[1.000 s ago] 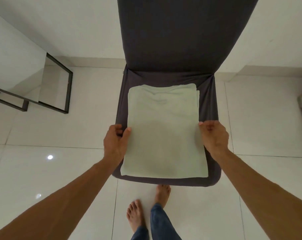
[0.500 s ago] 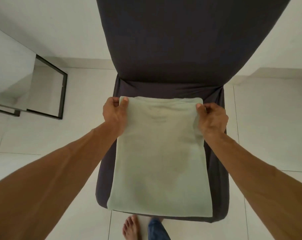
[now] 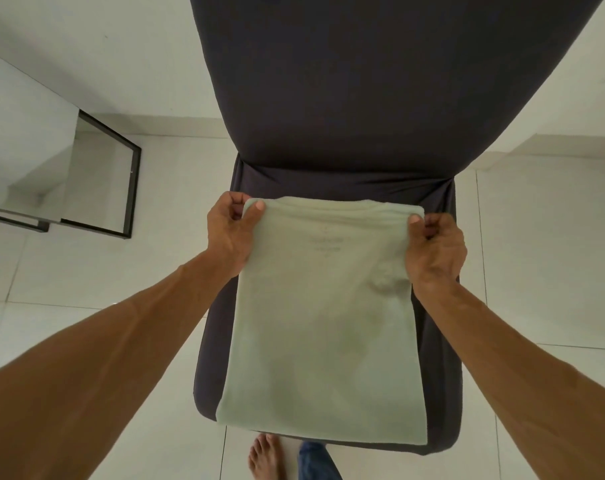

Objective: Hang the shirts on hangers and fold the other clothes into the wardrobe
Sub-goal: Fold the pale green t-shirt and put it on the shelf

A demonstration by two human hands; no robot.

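Pinching far corners of the folded shirt (image 3: pixel 321 323) — left hand (image 3: pixel 228 233), right hand (image 3: pixel 432 251) — on a dark chair (image 3: pixel 328 98); black-framed mirror (image 3: pixel 100 178) at left.

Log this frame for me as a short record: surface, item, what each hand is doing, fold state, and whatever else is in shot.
surface: dark fabric-covered chair; the garment lies on its seat
item: pale green folded garment
fold state: one long flat rectangle, near edge at the seat's front
left hand: pinches the far left corner
right hand: pinches the far right corner
surroundings: white tiled floor; black-framed panel at left; bare foot below the seat
wardrobe, hangers: not in view
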